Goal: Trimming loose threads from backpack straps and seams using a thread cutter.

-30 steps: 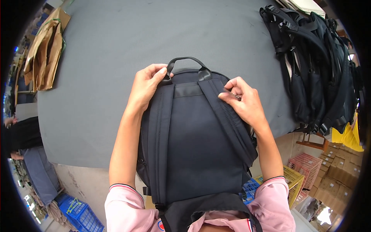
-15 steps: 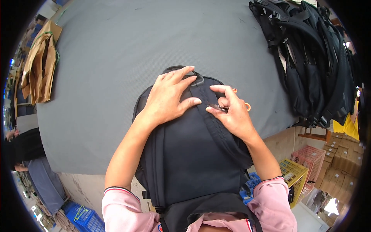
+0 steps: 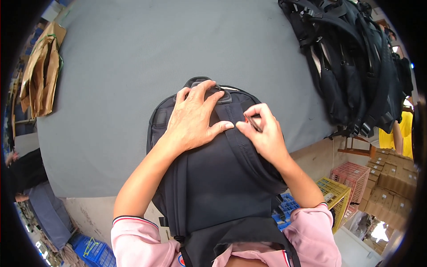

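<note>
Up by the top end of a dark navy fabric backpack (image 3: pixel 222 178), the person's right hand (image 3: pixel 264 135) is closed on a small, slim dark tool (image 3: pixel 255 125) with a touch of orange, pinched between thumb and fingers; most of it is hidden, so no clue exactly what kind. Left hand (image 3: pixel 191 120) isn't closed on anything I can make out: it's spread over the panel, fingertips by the black loop handle (image 3: pixel 226 96) and thumb on the padded navy shoulder strap (image 3: pixel 238 138), probably to pin the cloth so it doesn't shift. Can't tell if a finger hooks the loop. Both forearms angle inward, elbows out, right wrist a bit bent, which likely suits close work. The pack lies strap side up, top on the grey cloth-covered counter (image 3: pixel 111 89), lower end toward the body, maybe for easy reach. Further out, a heap of black backpacks (image 3: pixel 349 75) sits right, a crumpled brown paper bag (image 3: pixel 43 75) left.
</note>
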`<state>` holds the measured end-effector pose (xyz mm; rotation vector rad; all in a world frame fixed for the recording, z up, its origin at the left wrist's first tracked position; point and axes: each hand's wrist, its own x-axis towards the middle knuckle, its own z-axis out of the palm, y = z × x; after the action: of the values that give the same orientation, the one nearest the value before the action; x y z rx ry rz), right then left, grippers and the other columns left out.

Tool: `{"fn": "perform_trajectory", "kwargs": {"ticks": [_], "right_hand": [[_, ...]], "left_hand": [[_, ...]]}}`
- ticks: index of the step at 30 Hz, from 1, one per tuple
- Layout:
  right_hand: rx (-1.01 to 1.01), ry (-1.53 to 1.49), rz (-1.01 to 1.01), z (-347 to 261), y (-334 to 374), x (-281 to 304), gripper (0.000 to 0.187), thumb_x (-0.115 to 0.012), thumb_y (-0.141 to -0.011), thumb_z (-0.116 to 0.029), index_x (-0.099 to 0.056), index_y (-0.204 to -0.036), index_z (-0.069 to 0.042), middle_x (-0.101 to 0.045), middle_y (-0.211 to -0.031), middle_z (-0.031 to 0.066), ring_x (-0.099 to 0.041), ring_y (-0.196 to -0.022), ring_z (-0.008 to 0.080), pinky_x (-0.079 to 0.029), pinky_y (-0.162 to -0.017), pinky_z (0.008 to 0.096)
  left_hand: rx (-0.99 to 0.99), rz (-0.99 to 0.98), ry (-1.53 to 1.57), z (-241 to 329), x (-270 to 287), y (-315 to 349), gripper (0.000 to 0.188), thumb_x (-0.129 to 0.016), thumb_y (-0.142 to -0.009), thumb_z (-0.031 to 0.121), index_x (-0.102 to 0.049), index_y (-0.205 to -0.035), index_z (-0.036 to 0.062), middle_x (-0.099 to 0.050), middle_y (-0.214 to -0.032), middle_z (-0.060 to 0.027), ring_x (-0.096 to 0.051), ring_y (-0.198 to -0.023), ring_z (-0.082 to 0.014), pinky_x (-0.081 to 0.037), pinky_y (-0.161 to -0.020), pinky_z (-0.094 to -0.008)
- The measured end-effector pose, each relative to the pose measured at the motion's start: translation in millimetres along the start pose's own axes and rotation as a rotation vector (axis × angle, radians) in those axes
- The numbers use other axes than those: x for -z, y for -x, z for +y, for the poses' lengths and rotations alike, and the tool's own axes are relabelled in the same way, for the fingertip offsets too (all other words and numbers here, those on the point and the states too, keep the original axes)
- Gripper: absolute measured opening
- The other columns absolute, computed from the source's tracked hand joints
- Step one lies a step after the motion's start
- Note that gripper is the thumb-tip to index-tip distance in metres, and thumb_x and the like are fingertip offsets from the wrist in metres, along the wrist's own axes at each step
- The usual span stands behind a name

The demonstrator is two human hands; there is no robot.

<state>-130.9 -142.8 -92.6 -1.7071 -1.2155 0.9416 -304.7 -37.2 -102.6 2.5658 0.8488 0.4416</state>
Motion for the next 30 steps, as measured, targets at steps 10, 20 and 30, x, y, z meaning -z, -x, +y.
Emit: {"fn": "perform_trajectory", "kwargs": {"ticks": [10, 20, 30], "right_hand": [[-0.347, -0.326, -0.236, -6.1, -34.2, -12.0, 0.024, -0.062, -0.083, -0.014, -0.060, -0.099, 0.005, -0.063, -0.089, 0.0075, -0.058, -0.076, 0.0091, -0.048, -0.065, 0.0251], [0.228, 0.060, -0.037, -14.4, 40.8, -13.1, 0.015, -0.066, -0.083, -0.005, -0.053, -0.086, 0.002, -0.049, -0.070, 0.0035, -0.043, -0.061, 0.0067, -0.039, -0.052, 0.0237], [0.346, 0.553, 0.162, -50.3, 47.8, 17.9, 0.035, -0.072, -0.071, -0.008, -0.056, -0.103, -0.006, -0.053, -0.088, 0.0078, -0.059, -0.069, 0.0238, -0.048, -0.058, 0.0329]], "left_hand": [[0.079, 0.000, 0.058, 0.6, 4.3, 2.9, 0.067, -0.068, -0.074, 0.047, -0.055, -0.121, 0.0011, -0.049, -0.124, -0.0119, -0.043, -0.119, -0.0256, -0.027, -0.103, -0.0437], [-0.028, 0.071, 0.273, 29.6, 12.7, 29.7, 0.043, -0.078, -0.066, 0.031, -0.063, -0.094, 0.0022, -0.063, -0.090, -0.0071, -0.058, -0.093, -0.0214, -0.033, -0.095, -0.0414], [0.041, 0.293, 0.201, 33.2, -7.7, 23.1, 0.035, -0.080, -0.062, 0.020, -0.057, -0.083, 0.0034, -0.059, -0.076, -0.0058, -0.056, -0.072, -0.0239, -0.033, -0.083, -0.0388]]}}
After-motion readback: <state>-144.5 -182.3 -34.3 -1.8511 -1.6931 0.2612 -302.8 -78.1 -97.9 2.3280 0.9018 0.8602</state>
